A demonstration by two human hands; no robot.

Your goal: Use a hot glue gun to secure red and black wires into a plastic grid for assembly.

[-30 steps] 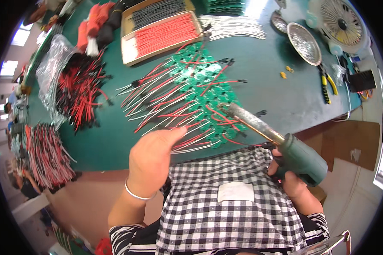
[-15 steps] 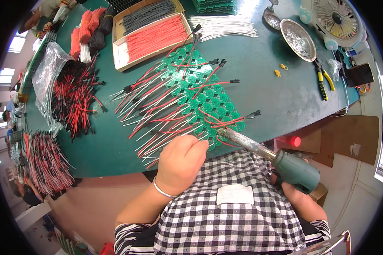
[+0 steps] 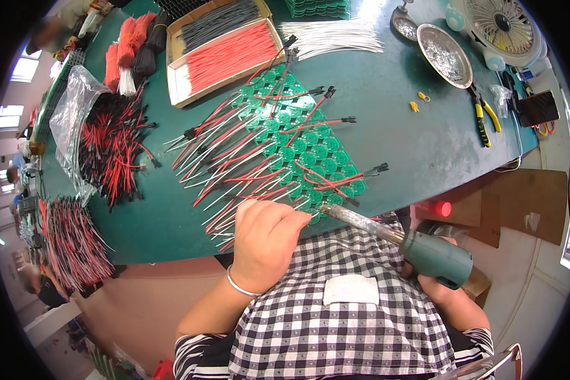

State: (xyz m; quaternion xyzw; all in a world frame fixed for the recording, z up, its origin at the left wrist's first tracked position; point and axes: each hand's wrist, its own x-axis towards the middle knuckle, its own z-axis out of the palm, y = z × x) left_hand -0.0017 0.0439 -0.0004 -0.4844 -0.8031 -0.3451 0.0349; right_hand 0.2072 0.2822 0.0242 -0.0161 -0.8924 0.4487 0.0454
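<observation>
My left hand (image 3: 266, 237) is closed, thumb and fingers pinched on a thin wire at the near end of a panel of round green circuit boards (image 3: 310, 152); the fingertips partly hide it. My right hand (image 3: 434, 288) is wrapped round the dark green handle of a soldering iron (image 3: 438, 258), which covers most of its fingers. The iron's metal tip points left and meets the boards' near end, close to my left fingertips. Red and white wires (image 3: 234, 161) fan out leftward from the panel. Several red leads with black connectors (image 3: 380, 168) lie across it.
A cardboard box (image 3: 177, 95) of red and black wires stands behind the panel, white wires (image 3: 332, 37) beside it. Wire bundles (image 3: 76, 244) lie left. At right are a metal bowl of solder bits (image 3: 443, 56), cutters (image 3: 483, 120), a fan (image 3: 500, 25) and a phone (image 3: 538, 109).
The soldering iron's tip has moved slightly left and toward me, nearer my left fingertips. A red lead's black connector now shows beside it. My left hand stays pinched in nearly the same place.
</observation>
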